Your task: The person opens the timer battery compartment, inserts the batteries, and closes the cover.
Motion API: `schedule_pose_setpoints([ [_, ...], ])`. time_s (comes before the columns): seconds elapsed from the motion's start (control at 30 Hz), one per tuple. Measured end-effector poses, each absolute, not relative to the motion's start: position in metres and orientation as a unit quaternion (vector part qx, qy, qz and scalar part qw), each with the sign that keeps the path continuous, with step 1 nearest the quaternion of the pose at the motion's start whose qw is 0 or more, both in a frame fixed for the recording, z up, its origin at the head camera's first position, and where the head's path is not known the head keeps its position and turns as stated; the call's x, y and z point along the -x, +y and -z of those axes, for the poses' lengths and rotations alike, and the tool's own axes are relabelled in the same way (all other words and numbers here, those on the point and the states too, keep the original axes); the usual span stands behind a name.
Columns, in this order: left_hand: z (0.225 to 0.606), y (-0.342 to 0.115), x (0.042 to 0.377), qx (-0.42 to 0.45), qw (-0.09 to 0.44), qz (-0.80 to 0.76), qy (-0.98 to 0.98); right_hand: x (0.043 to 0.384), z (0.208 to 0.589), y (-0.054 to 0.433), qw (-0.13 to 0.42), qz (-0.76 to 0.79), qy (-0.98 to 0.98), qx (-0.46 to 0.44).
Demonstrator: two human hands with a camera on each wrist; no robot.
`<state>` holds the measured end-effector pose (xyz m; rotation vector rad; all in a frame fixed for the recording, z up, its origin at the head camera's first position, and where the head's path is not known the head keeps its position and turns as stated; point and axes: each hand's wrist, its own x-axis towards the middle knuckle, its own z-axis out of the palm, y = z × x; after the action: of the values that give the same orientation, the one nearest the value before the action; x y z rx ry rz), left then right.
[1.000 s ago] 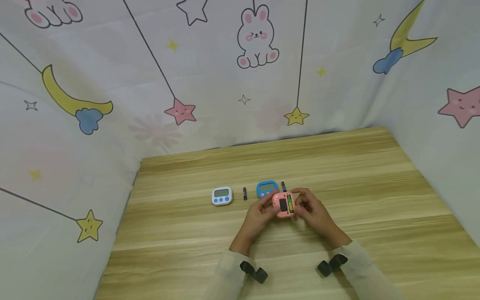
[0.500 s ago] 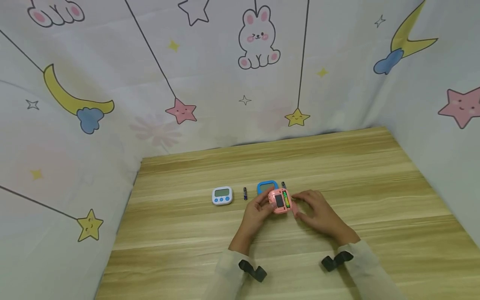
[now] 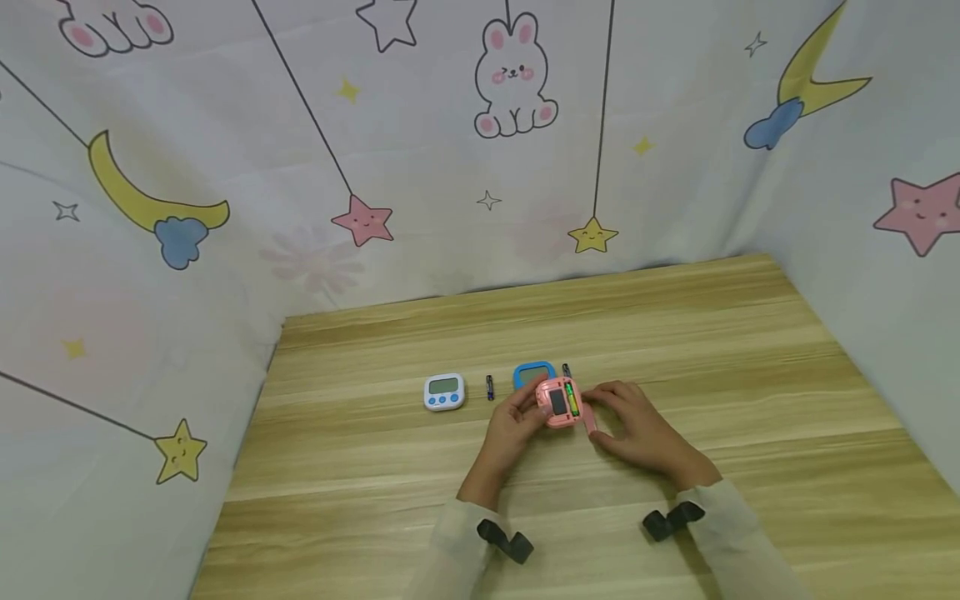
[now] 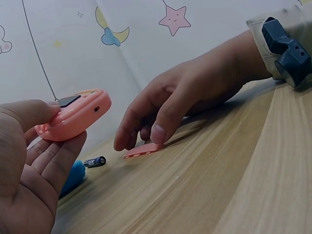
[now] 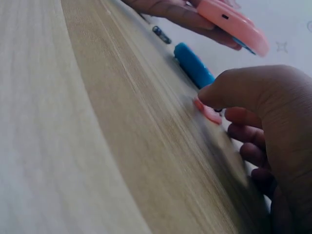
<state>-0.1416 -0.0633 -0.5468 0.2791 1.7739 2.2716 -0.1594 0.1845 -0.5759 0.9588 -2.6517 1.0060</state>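
My left hand (image 3: 513, 429) grips a pink digital timer (image 3: 551, 402), its back turned up and raised over the table. In the timer's uncovered slot lies a green and yellow battery (image 3: 573, 399). Low at the tabletop, the thumb and forefinger of my right hand (image 3: 637, 429) pinch a pink battery cover (image 4: 142, 150) by its ends. A blue timer (image 3: 534, 372) lies face up just behind the pink one, partly hidden by it and my left hand.
A white timer (image 3: 445, 392) lies to the left on the wooden table (image 3: 360, 467). One dark battery (image 3: 490, 387) rests between the white and blue timers, another dark battery (image 3: 567, 370) right of the blue one. Printed cloth (image 3: 420, 150) surrounds the table's back and sides.
The pink timer has shifted slightly left and up in my left hand. My right hand has drawn away from it to the right and down, with the cover now showing at its fingertips.
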Motion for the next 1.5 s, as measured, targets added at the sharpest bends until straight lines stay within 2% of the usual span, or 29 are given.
schedule_pose_setpoints([
  [0.17,0.559,-0.062,0.144,-0.095,0.112,-0.776,0.613,0.160,0.577,0.184,0.079,-0.336,-0.881,-0.323],
  [0.6,0.560,-0.062,0.145,-0.098,0.109,-0.773,0.618,0.161,0.579,0.183,0.091,-0.329,-0.882,-0.325],
  [1.5,0.561,-0.061,0.145,-0.097,0.117,-0.773,0.616,0.160,0.578,0.180,0.056,-0.351,-0.887,-0.294],
])
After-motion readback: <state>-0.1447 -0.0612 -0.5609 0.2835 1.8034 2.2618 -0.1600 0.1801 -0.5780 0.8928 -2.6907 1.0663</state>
